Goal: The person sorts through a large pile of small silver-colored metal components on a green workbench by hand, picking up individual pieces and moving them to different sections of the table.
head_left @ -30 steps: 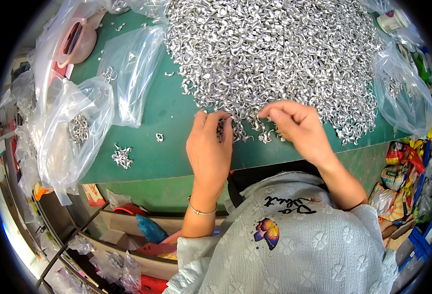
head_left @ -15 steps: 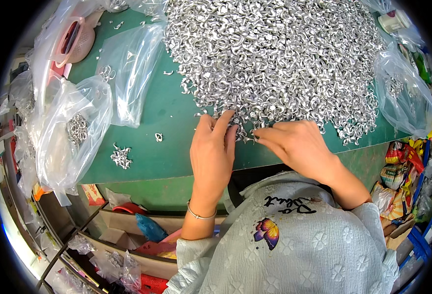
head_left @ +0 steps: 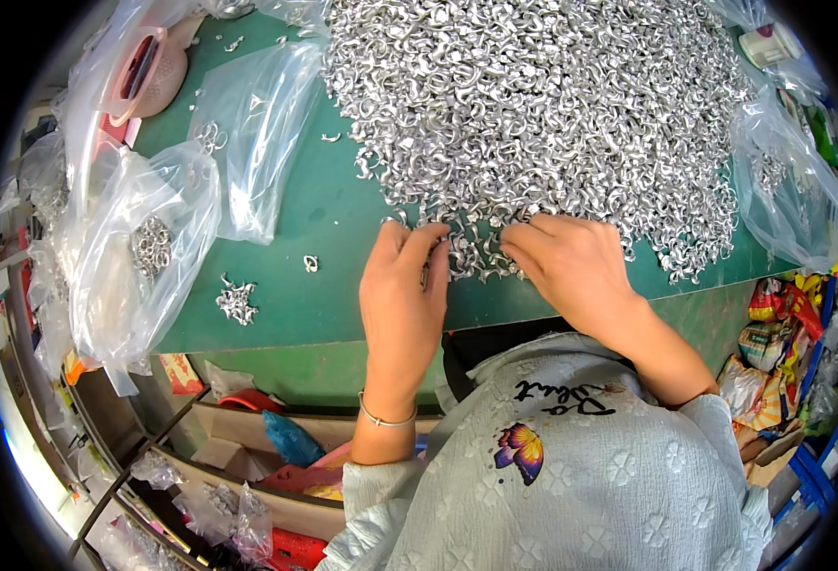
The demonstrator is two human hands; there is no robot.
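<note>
A large heap of small curved silvery metal pieces (head_left: 533, 114) covers the far and middle part of the green table (head_left: 329, 285). At its near edge my left hand (head_left: 402, 295) is bent, thumb and fingers curled around a few of the pieces, which glint between them. Opposite it, my right hand (head_left: 581, 266) lies back up against the heap, fingers drawn together. Its fingertips touch the edge pieces, and what they pinch is hidden. Several loose pieces (head_left: 476, 255) lie spread between the two hands.
At the left are a small pile of pieces (head_left: 237, 300), a single piece (head_left: 311, 264), a clear bag holding metal rings (head_left: 153, 247), a flat clear bag (head_left: 265, 143) and a pink basket (head_left: 160, 81). Another clear bag (head_left: 785, 181) sits right. An open drawer (head_left: 248, 462) is below the table edge.
My hands have moved apart: the left a little left, the right slightly right and away from me. More loose pieces show in the wider gap between them.
</note>
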